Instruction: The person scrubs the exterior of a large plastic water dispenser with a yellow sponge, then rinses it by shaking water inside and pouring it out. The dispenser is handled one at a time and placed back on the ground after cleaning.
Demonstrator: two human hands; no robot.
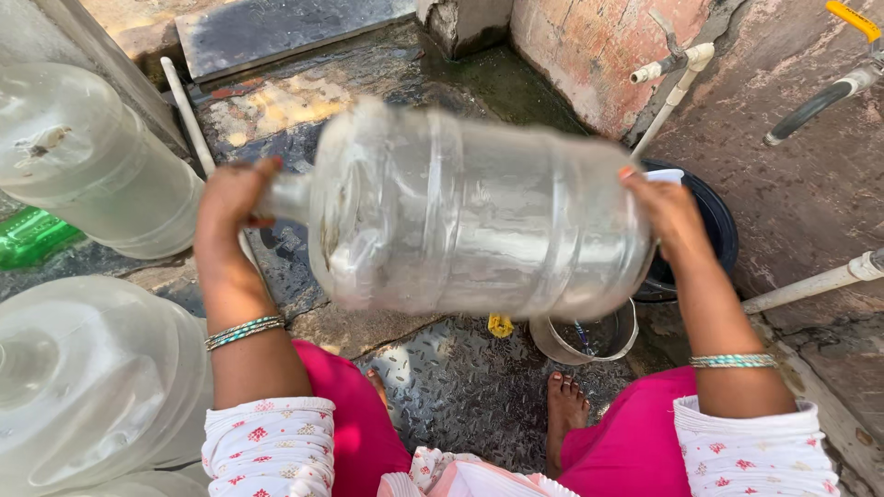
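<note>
While held sideways, clear ribbed jug [479, 216]

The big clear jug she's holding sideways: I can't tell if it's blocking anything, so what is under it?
Under the jug show a small steel pot, a yellow scrap, wet patterned metal flooring and part of a black tub. The tub's inside is hidden.

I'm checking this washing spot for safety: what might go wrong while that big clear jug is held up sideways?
The jug is held only at its neck by the left hand and at its base by the right hand; if wet, it might slip. It would likely drop toward the bare foot or the small bucket below. The metal floor plate looks wet, so footing could be slippery.
</note>
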